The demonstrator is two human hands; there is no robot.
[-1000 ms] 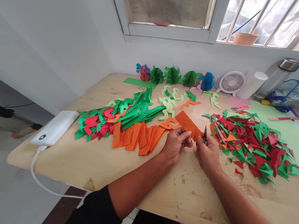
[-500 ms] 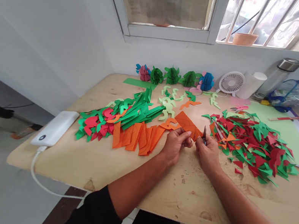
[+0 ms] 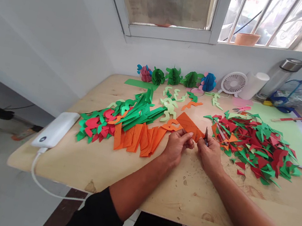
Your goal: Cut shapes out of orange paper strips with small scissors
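Two hands work just right of centre in the frame. The left hand [image 3: 178, 145] pinches the lower edge of an orange paper [image 3: 191, 125], fingers closed. The right hand [image 3: 210, 152] is closed around dark-bladed scissors [image 3: 207, 133], points directed up the frame; the handles are hidden. Whether the blades are parted cannot be determined.

Probable faults:
1. Off-line cut. Cause: the paper pivoting in the left hand's pinch, its upper corner being unsupported by fingers.
2. Finger injury. Cause: left fingertips placed close to the blades.
3. Mixed pieces. Cause: the right hand brushing the scrap pile [image 3: 258, 147] at right, or the left forearm sweeping the orange strips [image 3: 135, 137] left of centre.
4. Snagged cable [image 3: 51, 191]. Cause: the left sleeve [image 3: 95, 212], near the cord at the lower-left bench [image 3: 188, 197] edge.
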